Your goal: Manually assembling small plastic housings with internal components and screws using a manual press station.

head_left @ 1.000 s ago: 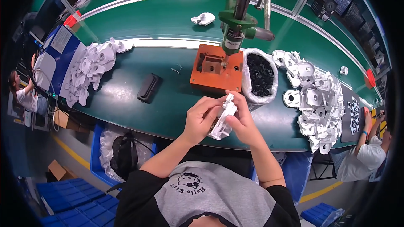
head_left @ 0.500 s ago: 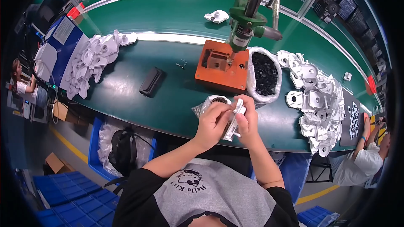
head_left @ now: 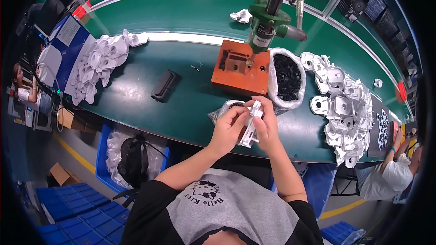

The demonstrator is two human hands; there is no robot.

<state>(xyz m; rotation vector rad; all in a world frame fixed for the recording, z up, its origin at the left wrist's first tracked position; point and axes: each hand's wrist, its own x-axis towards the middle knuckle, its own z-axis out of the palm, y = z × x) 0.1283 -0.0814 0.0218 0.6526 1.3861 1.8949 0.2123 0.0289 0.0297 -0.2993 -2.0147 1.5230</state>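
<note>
Pinching the white part (head_left: 247, 137) near the counter's (head_left: 131, 109) edge, beside the small bag (head_left: 221, 111), the right hand's (head_left: 267, 127) fingers should, I judge, hold steady while the left hand's (head_left: 225, 134) bent fingers, their hold hidden from me, work lightly alongside.

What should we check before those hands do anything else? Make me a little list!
1. White part held: ok, the left hand and right hand are both on it.
2. Hands away from the green press: ok, they are on the near side of the orange block.
3. Big bag open: ok, its black pieces show.
4. Small bag fully in sight: not ok, the left hand partly covers it.
5. Black case out of the way: ok, it lies apart from both hands.
6. Anything tucked under the fingers: cannot tell, they hide it.
</note>
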